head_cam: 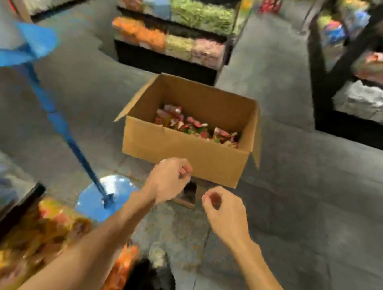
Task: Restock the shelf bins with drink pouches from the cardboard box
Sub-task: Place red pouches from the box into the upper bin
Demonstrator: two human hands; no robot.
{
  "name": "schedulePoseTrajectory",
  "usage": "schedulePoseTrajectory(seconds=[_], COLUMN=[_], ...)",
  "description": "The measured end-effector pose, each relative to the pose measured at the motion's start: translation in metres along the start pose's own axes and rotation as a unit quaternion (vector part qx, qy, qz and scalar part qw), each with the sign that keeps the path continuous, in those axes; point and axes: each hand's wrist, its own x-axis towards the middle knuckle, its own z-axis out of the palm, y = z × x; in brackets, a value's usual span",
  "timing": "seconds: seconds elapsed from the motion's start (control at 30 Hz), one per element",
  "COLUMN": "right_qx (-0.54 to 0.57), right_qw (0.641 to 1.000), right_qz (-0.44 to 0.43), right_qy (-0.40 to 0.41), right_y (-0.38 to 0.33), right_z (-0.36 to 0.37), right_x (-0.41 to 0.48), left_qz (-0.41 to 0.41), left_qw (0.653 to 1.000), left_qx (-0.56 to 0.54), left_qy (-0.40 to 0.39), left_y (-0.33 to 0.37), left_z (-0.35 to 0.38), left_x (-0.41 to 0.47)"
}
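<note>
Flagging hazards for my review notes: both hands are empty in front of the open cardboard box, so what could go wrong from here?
1. The cardboard box seems perched on a smaller support; pressing its near wall while reaching for the drink pouches might tip it.
2. The slanted blue pole stands close beside the left hand and arm; swinging pouches toward the shelf bin at lower left could knock it.
</note>
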Motion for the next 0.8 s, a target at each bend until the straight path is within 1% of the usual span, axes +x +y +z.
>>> schedulePoseTrajectory(seconds=[0.13,0.27,0.4,0.53,0.6,0.67,0.77,0.8], right_qx=[-0.017,-0.019,-0.033,-0.022,-0.023,-0.011,0.009,0.014], right_qw=[0.998,0.995,0.989,0.977,0.967,0.952,0.921,0.913], right_qz=[0.041,0.07,0.124,0.185,0.222,0.269,0.337,0.356], right_qy=[-0.04,-0.066,-0.08,-0.102,-0.121,-0.147,-0.194,-0.196], right_y=[0.003,0.006,0.015,0.048,0.071,0.102,0.155,0.169], right_z=[0.008,0.014,0.024,0.042,0.055,0.074,0.107,0.115], right_x=[0.096,0.194,0.267,0.33,0.358,0.39,0.428,0.437], left_qz=[-0.008,-0.02,-0.067,-0.134,-0.163,-0.218,-0.332,-0.348], left_qw=[0.999,0.997,0.995,0.981,0.97,0.954,0.908,0.898], left_qx=[0.001,0.017,0.015,-0.009,-0.023,-0.059,-0.165,-0.168], left_qy=[-0.053,-0.071,-0.076,-0.143,-0.179,-0.196,-0.197,-0.209], left_y=[-0.022,-0.039,-0.062,-0.1,-0.117,-0.135,-0.162,-0.17], left_z=[0.004,0.0,0.0,0.023,0.038,0.062,0.102,0.117], left_x=[0.102,0.192,0.264,0.329,0.353,0.382,0.419,0.429])
